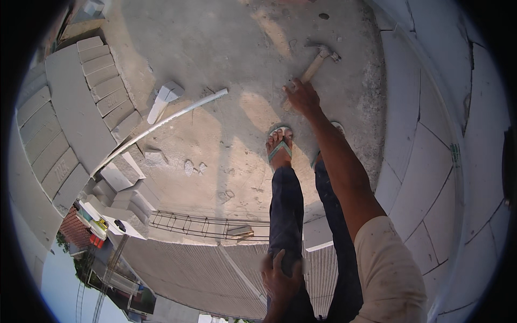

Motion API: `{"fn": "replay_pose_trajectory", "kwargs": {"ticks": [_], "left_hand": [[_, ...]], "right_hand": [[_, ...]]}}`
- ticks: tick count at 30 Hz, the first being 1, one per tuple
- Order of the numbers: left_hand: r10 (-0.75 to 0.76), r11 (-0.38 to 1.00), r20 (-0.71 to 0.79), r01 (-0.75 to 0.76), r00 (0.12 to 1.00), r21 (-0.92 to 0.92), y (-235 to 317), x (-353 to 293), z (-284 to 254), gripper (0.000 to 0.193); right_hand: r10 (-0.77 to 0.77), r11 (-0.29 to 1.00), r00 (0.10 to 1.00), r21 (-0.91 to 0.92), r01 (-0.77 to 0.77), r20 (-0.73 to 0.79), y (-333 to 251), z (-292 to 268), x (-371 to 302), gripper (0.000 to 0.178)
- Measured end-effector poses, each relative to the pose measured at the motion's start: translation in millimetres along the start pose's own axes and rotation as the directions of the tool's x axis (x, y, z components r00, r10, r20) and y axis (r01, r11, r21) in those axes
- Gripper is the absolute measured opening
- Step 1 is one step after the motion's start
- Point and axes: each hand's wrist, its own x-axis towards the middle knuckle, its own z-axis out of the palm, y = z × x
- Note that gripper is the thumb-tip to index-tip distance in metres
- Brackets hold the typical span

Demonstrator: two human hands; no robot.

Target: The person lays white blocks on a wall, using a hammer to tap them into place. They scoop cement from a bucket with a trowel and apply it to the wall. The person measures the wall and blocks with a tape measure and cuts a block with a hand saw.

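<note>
My right hand [303,98] reaches down to the floor, its fingers closed over the wooden handle of a hammer [313,67]. The hammer lies on the concrete, its metal head pointing away from me. A short end of the handle shows below my fingers; the palm side is hidden. Lower in view, my left hand [281,280] rests on my dark trouser leg near the knee, fingers apart and holding nothing. My left foot, in a green-strapped sandal [280,148], stands close to the hammer handle. The other foot is partly covered by my right arm.
Pale blocks [102,81] are stacked at the left, and a light block wall [414,140] rises at the right. A long white strip [177,116] leans across the floor beside a loose block [164,99]. A steel rebar frame [199,223] lies near a corrugated roof [188,269].
</note>
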Motion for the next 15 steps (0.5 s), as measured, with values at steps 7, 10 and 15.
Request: {"fn": "replay_pose_trajectory", "kwargs": {"ticks": [7, 10, 15], "left_hand": [[0.036, 0.995, -0.022, -0.033, 0.999, 0.094, 17, -8, -27, 0.058], [0.077, 0.991, -0.007, -0.076, 0.997, 0.111, 11, -13, -38, 0.061], [0.412, 0.910, 0.072, -0.406, 0.908, -0.086, -7, -2, -68, 0.061]], "right_hand": [[0.086, 0.995, 0.994, 0.044, -0.089, 0.063, 11, -104, -109, 0.051], [0.169, 0.805, 0.946, 0.514, -0.295, 0.278, 14, -183, -184, 0.053], [0.008, 0.617, 0.950, 0.745, -0.252, 0.314, 44, -310, -496, 0.078]]}}
